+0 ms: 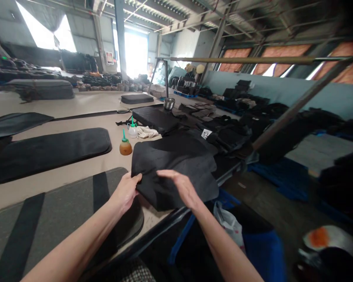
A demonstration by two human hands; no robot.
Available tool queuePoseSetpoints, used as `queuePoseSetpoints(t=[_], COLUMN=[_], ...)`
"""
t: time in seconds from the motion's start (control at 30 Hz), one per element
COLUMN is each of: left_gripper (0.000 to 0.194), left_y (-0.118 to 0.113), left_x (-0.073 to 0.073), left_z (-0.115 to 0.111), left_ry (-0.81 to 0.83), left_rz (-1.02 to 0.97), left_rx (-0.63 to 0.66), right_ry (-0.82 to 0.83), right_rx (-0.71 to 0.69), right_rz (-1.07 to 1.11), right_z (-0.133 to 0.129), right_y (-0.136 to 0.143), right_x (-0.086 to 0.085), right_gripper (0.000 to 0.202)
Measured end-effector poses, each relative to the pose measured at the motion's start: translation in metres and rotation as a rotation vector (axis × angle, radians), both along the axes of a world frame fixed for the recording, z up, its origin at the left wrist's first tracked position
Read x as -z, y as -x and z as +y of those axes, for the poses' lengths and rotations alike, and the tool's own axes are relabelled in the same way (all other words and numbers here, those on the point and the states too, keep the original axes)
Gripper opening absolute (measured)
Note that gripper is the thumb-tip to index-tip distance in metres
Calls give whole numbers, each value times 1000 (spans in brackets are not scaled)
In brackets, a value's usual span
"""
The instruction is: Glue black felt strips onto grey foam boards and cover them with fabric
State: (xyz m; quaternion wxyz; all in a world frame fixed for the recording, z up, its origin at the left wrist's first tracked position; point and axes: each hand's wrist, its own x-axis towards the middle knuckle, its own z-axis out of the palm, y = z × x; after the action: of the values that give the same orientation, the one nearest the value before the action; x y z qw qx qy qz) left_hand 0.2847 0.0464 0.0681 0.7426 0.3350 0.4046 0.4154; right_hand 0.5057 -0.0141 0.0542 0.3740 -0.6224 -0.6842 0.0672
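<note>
My left hand (128,191) pinches the left edge of a black flexible sheet (182,156), thumb on top. Over the middle of this sheet, my right hand (178,184) reaches with its fingers stretched out and nothing in them; whether it touches the surface I cannot tell. The sheet is bent near my hands, and its lower edge hangs by the table's front edge. Below my left hand lies a dark grey panel (67,211) with black bands across it. A squeeze bottle (125,147) of amber liquid with a green nozzle stands just beyond the sheet.
A whitish bottle (133,131) and a cream cloth (147,132) are beside the amber bottle. Black rounded panels (55,152) lie on the beige table (122,164). A metal bowl (169,103) sits farther back. A slanted post (297,105) and a blue bin (264,250) are to the right.
</note>
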Motion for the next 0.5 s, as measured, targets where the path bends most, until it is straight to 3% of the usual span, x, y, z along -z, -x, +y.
queuePoseSetpoints(t=[0.1,0.2,0.37,0.43,0.5], left_gripper=[38,42,47,42,30], left_y=[4,10,20,22,24], left_x=[1,0,1,2,2], left_z=[-2,-2,-2,-3,-4], left_ry=[-11,-35,-126,-220,-394], left_rz=[-3,-2,20,98,303], left_rx=[13,45,176,218,233], right_ry=[-58,-10,198,266,341], right_rx=[447,736,799,789,771], right_rz=[43,48,32,38,49], right_z=[4,-1,-11,-8,-5], right_y=[-66,-125,-175,-182,-184], right_x=[11,30,56,55,48], right_gripper=[52,61,54,46,38])
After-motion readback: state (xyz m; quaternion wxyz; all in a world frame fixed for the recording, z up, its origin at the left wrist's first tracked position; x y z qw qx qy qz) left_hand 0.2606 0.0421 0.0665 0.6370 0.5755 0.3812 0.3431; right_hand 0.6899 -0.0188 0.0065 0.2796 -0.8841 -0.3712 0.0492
